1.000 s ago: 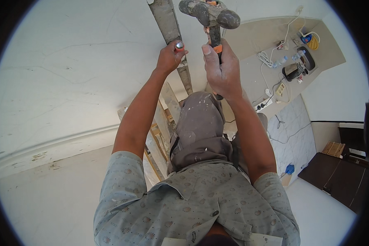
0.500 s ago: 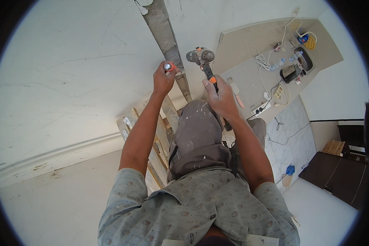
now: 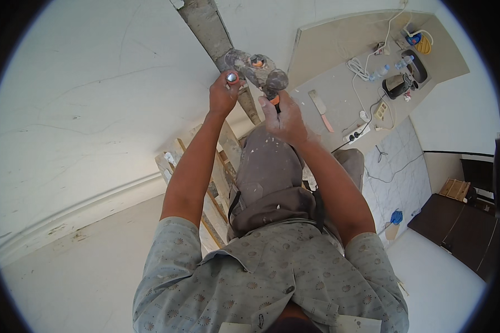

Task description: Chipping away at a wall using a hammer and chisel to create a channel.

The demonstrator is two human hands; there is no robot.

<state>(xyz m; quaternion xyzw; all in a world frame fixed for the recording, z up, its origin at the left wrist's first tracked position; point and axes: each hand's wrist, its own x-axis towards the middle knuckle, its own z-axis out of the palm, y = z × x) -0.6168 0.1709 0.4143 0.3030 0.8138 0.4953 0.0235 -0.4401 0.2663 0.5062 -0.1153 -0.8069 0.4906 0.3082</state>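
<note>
My left hand (image 3: 222, 95) grips an upright chisel (image 3: 231, 78) with an orange-red handle and shiny metal top, at the long rough channel (image 3: 201, 30) cut into the white wall; the chisel's tip is hidden. In my right hand (image 3: 283, 121) is a dusty club hammer (image 3: 255, 69) with an orange-and-black handle, its head beside and slightly above the chisel's top. I cannot tell whether the two touch.
Wooden boards (image 3: 166, 161) stand beside my knee (image 3: 266, 166). A counter (image 3: 319, 83) at right holds a pink-handled cleaver (image 3: 316, 105), a kettle (image 3: 394, 86), bottles, cables, power strips and a sink. Further right are marble-look flooring (image 3: 400, 161) and a dark cabinet (image 3: 447, 238).
The hammer came down from high up a second ago, then swung left toward the chisel in the last half second. My left hand has shifted slightly, still holding the chisel.
</note>
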